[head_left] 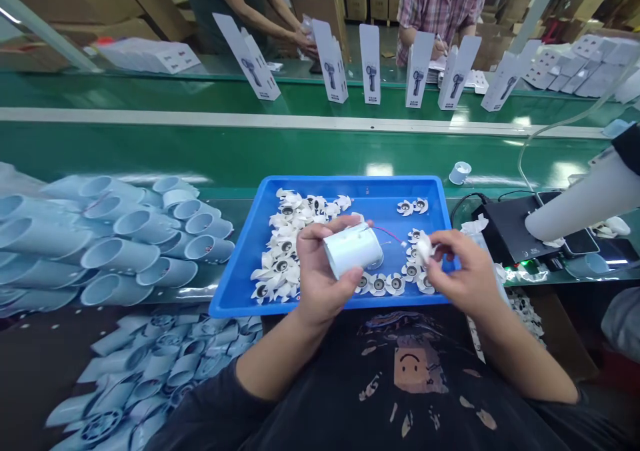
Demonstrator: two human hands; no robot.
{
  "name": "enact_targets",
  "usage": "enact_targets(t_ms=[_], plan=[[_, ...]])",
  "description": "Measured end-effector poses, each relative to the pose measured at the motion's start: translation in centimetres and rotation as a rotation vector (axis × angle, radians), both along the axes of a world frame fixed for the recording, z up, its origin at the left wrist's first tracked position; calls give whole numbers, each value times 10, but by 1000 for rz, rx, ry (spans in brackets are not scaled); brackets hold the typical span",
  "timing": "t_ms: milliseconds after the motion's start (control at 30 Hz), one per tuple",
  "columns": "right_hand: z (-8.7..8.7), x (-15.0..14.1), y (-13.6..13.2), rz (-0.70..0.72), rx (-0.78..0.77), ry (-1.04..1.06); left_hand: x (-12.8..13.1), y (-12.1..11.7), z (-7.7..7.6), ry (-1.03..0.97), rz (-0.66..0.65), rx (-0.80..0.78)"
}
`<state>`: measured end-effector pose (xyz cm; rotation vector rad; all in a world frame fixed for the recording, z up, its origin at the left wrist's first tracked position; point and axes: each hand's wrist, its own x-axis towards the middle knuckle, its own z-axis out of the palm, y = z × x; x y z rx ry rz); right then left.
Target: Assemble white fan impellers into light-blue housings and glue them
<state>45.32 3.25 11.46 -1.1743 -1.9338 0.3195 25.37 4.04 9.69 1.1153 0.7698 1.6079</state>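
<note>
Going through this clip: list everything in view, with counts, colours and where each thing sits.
blue plastic tray: one, blue, in front of the person
fan impellers: many, white with black hubs, in the tray
cylinder: one, white, red wire attached, in the left hand
small piece: one, white, pinched in the right hand
plastic tubes: many, pale blue, piled left of the tray
printed boxes: six, white, upright beyond the belt
conveyor belt: one, green, beyond the tray
cup: one, white, on the belt's near edge
electronic unit: one, black, right of the tray
co-workers: two, across the belt
left hand: one, bare, holding the cylinder
right hand: one, bare, beside the tray's right side
</note>
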Motion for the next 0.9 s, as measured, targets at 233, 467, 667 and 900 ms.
enact_targets(t_ms=[233,467,667,900], plan=[[30,-9,-13,220,123,-149,-13,5,2,1020,-24,72],[11,-29,-11,154,125,-431,-6,-1,6,1188,-73,156],[4,-28,-2,245,18,-365,-4,-3,-1,1177,-36,267],[0,-24,0,241,19,-176,-1,-6,-7,1192,186,591]])
